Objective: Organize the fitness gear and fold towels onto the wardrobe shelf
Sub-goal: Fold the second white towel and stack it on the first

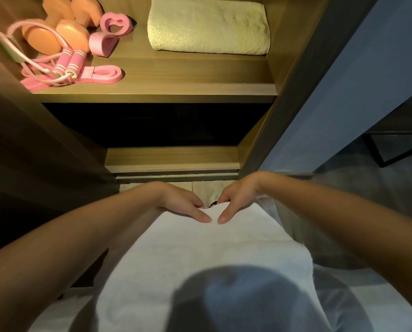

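White towel (200,255); shelf (176,75) holds dumbbells (56,37), folded towel (207,27).

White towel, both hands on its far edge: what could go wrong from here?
1. The left hand and right hand pinch the white towel close together at mid-edge. With that narrow grip the outer corners could sag and the fold come out skewed.
2. On the shelf, the pink band and jump rope lie near the front lip, left of the folded towel. Sliding another towel in could nudge them off.
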The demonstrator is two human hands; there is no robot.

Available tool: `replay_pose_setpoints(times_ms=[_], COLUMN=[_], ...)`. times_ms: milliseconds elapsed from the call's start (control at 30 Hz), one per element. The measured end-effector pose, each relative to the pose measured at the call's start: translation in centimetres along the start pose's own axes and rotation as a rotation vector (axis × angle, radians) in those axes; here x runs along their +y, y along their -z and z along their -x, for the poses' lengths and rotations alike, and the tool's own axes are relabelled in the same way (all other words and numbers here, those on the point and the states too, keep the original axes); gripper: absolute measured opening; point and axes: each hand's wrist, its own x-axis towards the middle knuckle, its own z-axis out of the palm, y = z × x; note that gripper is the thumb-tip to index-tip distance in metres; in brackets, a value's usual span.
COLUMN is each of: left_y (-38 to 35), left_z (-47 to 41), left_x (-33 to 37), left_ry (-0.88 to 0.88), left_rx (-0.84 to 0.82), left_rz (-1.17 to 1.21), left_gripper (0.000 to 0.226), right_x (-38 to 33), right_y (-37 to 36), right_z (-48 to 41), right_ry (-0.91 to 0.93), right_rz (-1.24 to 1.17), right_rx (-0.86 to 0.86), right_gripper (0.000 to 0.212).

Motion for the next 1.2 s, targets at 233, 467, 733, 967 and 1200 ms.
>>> replay_pose_setpoints(times_ms=[233,467,733,967,1200], left_y=[1.5,1.4,2.1,7.3,3.9], left_z=[2.4,6.0,13.7,26.7,28.8], left_x=[-2.7,-2.7,1.6,9.3,12.0], left_ry=[-0.042,-0.163,0.106,0.136,0.182], left_rx=[-0.003,0.036,0.007,1.015,0.587], left_rz=[0.037,0.118,-0.258,-0.732,-0.583], left_gripper=[0.052,0.050,0.051,0.049,0.035], right_x=[1.3,1.1,-2.0,-8.9,-11.0], right_y=[0.8,0.7,-0.6,1.7,-1.4], right_z=[1.2,4.4,12.3,27.2,29.4], right_ry=[0.055,-0.048,-0.024,0.004,-0.142], right_rz=[-0.238,-0.111,0.022,0.599,0.563], right_rx=[-0.038,-0.180,-0.010,1.122,0.711], right_gripper=[0.038,0.023,0.024,0.016,0.010])
